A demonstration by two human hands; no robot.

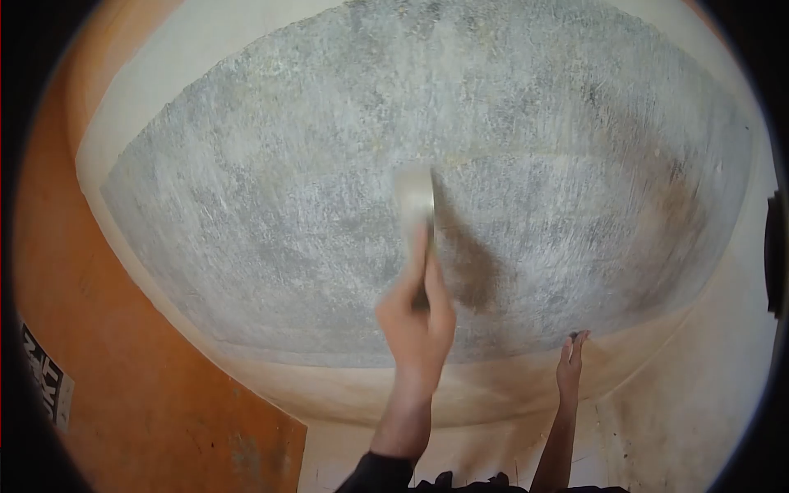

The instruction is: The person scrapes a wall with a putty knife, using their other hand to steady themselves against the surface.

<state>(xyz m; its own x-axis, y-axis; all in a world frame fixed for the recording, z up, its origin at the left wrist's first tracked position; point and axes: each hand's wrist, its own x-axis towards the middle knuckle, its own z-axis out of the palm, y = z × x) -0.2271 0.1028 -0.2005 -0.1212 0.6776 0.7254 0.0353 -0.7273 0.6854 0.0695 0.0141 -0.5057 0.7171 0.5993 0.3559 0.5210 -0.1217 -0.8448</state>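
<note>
My left hand (417,320) is closed around the handle of a pale, flat-bladed scraper (415,195), blurred by motion. Its blade points up and overlaps the middle of a rough grey patch (329,246) on a curved wall. A dark shadow of the tool and hand falls to the right. Lower on the right, my right hand (570,361) reaches up with its fingers stretched out, fingertips at the lower edge of the grey patch. A small dark spot shows between its thumb and fingers.
A smooth cream band (329,394) borders the grey patch below. To the left stands an orange wall (148,370) with a black-and-white lettered sign (45,378). A dark object (775,255) sits at the far right edge. Brown stains mark the right side.
</note>
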